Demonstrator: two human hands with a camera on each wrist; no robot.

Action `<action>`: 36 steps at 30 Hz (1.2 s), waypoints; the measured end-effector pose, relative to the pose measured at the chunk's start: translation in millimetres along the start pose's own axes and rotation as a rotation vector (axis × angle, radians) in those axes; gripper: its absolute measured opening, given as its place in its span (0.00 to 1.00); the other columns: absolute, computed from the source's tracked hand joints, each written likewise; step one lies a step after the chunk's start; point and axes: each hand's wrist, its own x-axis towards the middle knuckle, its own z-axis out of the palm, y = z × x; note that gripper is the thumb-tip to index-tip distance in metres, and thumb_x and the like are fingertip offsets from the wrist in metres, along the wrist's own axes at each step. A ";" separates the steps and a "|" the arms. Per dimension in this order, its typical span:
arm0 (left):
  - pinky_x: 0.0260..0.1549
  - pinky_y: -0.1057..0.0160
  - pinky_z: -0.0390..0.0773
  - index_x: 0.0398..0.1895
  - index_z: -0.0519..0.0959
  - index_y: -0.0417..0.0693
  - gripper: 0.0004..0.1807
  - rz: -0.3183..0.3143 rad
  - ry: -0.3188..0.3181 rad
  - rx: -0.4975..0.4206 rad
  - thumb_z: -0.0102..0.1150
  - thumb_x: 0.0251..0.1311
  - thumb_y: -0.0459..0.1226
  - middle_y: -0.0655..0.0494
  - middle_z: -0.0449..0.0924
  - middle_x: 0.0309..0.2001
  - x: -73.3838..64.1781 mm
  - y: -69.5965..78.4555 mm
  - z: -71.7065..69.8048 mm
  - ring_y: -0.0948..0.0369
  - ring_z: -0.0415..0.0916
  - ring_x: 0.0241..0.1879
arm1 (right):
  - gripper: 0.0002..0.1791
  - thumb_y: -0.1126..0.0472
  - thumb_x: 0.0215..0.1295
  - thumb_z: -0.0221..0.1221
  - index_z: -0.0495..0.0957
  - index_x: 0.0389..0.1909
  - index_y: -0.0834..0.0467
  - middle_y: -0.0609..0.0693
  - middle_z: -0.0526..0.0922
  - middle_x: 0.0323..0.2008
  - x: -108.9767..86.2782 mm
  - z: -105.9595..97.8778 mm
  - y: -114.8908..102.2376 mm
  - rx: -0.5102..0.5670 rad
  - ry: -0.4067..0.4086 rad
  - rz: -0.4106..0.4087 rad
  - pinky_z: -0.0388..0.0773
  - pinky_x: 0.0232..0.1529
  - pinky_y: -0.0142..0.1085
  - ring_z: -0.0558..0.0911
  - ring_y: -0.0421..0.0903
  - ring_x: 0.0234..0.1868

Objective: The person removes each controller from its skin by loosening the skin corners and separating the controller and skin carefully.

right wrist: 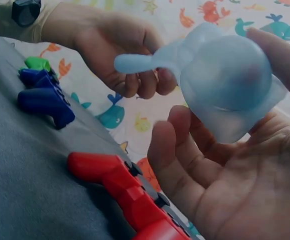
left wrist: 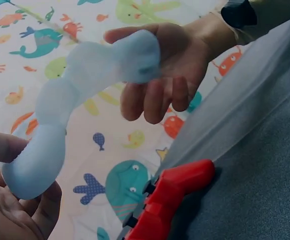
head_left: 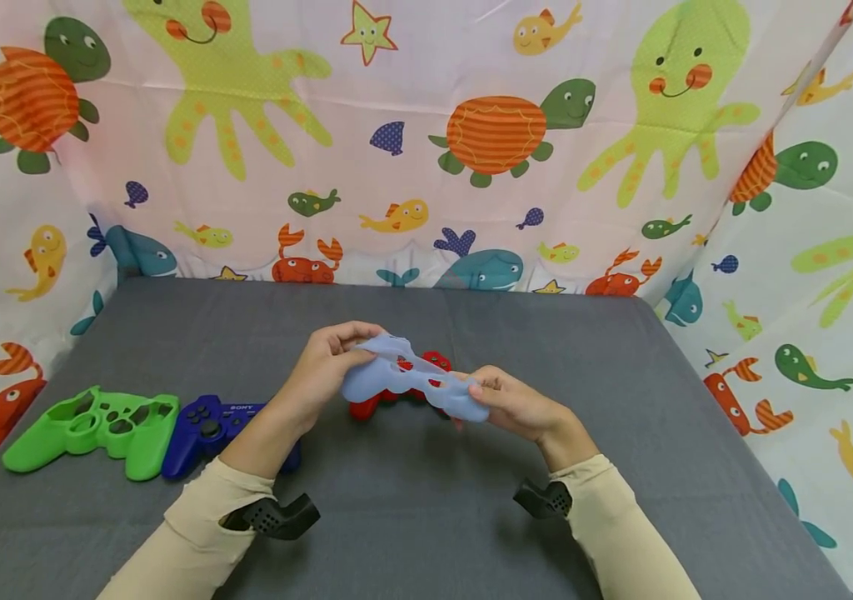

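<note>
Between my two hands, above the table, a thin translucent pale-blue silicone controller cover [head_left: 376,382] is stretched out sideways, its cut-out openings showing. My left hand [head_left: 325,358] pinches one grip end between thumb and fingers. At the other end, my right hand [head_left: 522,406] holds the lower grip part, thumb on top. The left wrist view shows the cover [left wrist: 50,150] bending in a curve from one hand to the other. Below and behind it lies a red game controller [head_left: 363,409], partly hidden in the head view; its sticks and grips show in the right wrist view.
Left of my hands, a blue Sony controller [head_left: 188,440] lies partly behind my left forearm. Beside it is a green controller cover [head_left: 44,440] with openings. A grey cloth [head_left: 426,517] covers the table, and a curtain [head_left: 411,92] printed with sea animals hangs around it.
</note>
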 end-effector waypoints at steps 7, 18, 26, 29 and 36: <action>0.43 0.69 0.83 0.64 0.75 0.40 0.18 -0.005 -0.016 0.029 0.51 0.74 0.35 0.41 0.83 0.57 0.6 -3.4 3.0 0.65 0.84 0.42 | 0.18 0.65 0.74 0.56 0.68 0.61 0.49 0.50 0.75 0.52 2.7 3.0 1.2 -0.034 0.316 0.005 0.84 0.39 0.32 0.82 0.42 0.44; 0.33 0.68 0.81 0.73 0.64 0.51 0.26 0.138 0.026 0.087 0.51 0.75 0.33 0.35 0.81 0.52 4.0 -10.6 1.8 0.65 0.80 0.32 | 0.32 0.72 0.72 0.55 0.56 0.73 0.60 0.64 0.77 0.61 8.1 4.4 0.7 -0.112 0.549 0.053 0.84 0.46 0.34 0.84 0.38 0.43; 0.22 0.68 0.72 0.70 0.67 0.46 0.25 0.273 0.077 0.178 0.55 0.72 0.31 0.37 0.80 0.39 3.2 -10.2 6.5 0.62 0.71 0.22 | 0.15 0.74 0.69 0.56 0.59 0.48 0.66 0.54 0.81 0.39 10.5 8.9 -0.3 -0.228 0.618 0.041 0.85 0.39 0.34 0.82 0.40 0.34; 0.22 0.68 0.72 0.70 0.68 0.46 0.24 0.267 0.068 0.180 0.55 0.72 0.30 0.37 0.80 0.38 2.8 -10.6 7.3 0.63 0.71 0.22 | 0.13 0.73 0.71 0.54 0.64 0.51 0.68 0.54 0.78 0.44 9.6 8.9 -2.1 -0.243 0.596 0.021 0.84 0.38 0.31 0.81 0.39 0.36; 0.28 0.69 0.78 0.71 0.66 0.48 0.26 0.235 0.035 0.140 0.54 0.72 0.30 0.36 0.82 0.44 3.7 -13.1 6.7 0.63 0.77 0.28 | 0.26 0.73 0.73 0.48 0.59 0.69 0.62 0.60 0.71 0.61 3.5 6.2 -9.5 -0.150 0.468 0.009 0.81 0.41 0.28 0.81 0.41 0.46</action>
